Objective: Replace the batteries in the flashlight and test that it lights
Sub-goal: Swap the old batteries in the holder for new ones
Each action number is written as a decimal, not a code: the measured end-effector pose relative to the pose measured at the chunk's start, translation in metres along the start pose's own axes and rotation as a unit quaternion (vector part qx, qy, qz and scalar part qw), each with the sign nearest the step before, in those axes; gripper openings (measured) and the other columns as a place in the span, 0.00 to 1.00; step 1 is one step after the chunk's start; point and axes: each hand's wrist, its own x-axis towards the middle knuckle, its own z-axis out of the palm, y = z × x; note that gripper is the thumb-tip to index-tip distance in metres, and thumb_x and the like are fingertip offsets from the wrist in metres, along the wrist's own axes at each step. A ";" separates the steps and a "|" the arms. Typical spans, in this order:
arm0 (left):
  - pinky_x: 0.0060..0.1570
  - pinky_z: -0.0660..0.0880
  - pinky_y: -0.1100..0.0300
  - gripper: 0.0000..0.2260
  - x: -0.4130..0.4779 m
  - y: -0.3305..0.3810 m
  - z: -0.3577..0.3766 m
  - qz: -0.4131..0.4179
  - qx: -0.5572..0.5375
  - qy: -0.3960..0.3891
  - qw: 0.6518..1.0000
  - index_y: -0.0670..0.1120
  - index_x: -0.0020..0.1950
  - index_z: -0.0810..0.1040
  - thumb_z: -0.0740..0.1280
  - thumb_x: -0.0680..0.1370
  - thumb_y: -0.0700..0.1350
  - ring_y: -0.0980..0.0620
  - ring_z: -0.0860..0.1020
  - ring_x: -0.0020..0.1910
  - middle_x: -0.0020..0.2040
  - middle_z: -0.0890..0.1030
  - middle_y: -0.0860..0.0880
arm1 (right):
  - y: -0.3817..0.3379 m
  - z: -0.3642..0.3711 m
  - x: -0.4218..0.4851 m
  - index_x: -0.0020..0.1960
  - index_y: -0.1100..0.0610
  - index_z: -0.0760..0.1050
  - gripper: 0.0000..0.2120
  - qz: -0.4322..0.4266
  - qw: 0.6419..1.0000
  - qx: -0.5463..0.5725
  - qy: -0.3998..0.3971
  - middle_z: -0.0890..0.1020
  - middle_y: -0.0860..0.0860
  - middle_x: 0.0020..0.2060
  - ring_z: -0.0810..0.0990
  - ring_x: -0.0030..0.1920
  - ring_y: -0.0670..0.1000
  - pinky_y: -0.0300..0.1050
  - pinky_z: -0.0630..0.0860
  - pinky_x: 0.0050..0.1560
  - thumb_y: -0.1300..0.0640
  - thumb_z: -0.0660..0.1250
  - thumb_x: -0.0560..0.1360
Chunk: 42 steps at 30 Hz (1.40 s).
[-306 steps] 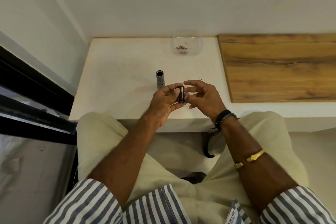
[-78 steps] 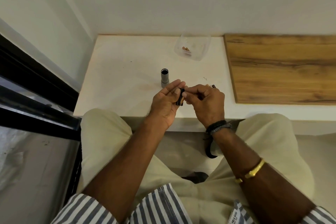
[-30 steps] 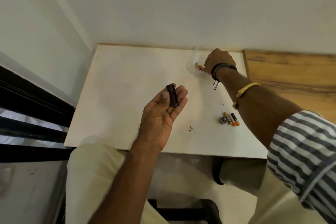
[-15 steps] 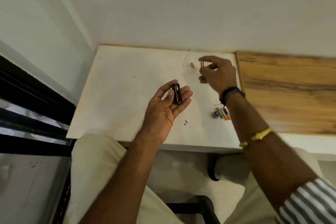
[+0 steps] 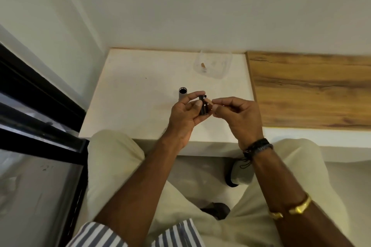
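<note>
pinching battery [image 5: 208,101] beside battery holder [image 5: 203,106]

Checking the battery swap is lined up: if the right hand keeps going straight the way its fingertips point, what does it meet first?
The right hand points left with a battery pinched at its tips. Straight on, it would likely meet the black battery holder in the left hand; they look almost touching, though depth is unclear.

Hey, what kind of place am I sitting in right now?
Probably an indoor room at home or in an office: a white table set in a plain wall corner, a wood-grain surface beside it, and a dark-framed glass panel.
</note>
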 end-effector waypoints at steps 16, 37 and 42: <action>0.57 0.80 0.47 0.12 -0.001 -0.010 -0.002 0.003 0.027 0.004 1.000 0.40 0.65 0.77 0.64 0.82 0.38 0.42 0.84 0.55 0.54 0.84 0.40 | -0.007 -0.001 -0.006 0.53 0.55 0.87 0.08 -0.154 0.953 -0.261 -0.020 0.87 0.51 0.44 0.83 0.46 0.49 0.40 0.80 0.50 0.63 0.75 0.74; 0.57 0.80 0.52 0.12 -0.003 -0.015 0.005 -0.051 -0.023 -0.020 0.998 0.40 0.64 0.79 0.64 0.81 0.37 0.44 0.82 0.59 0.56 0.85 0.43 | 0.002 -0.002 0.011 0.43 0.56 0.87 0.07 0.090 0.995 -0.033 -0.034 0.88 0.54 0.40 0.87 0.48 0.55 0.56 0.82 0.59 0.64 0.81 0.67; 0.54 0.81 0.53 0.12 0.002 -0.007 0.003 -0.035 -0.027 0.039 0.998 0.36 0.61 0.79 0.67 0.80 0.40 0.42 0.83 0.57 0.55 0.85 0.39 | 0.003 0.012 0.019 0.45 0.56 0.87 0.07 0.038 0.997 -0.067 -0.019 0.88 0.52 0.39 0.88 0.44 0.53 0.54 0.84 0.55 0.62 0.81 0.68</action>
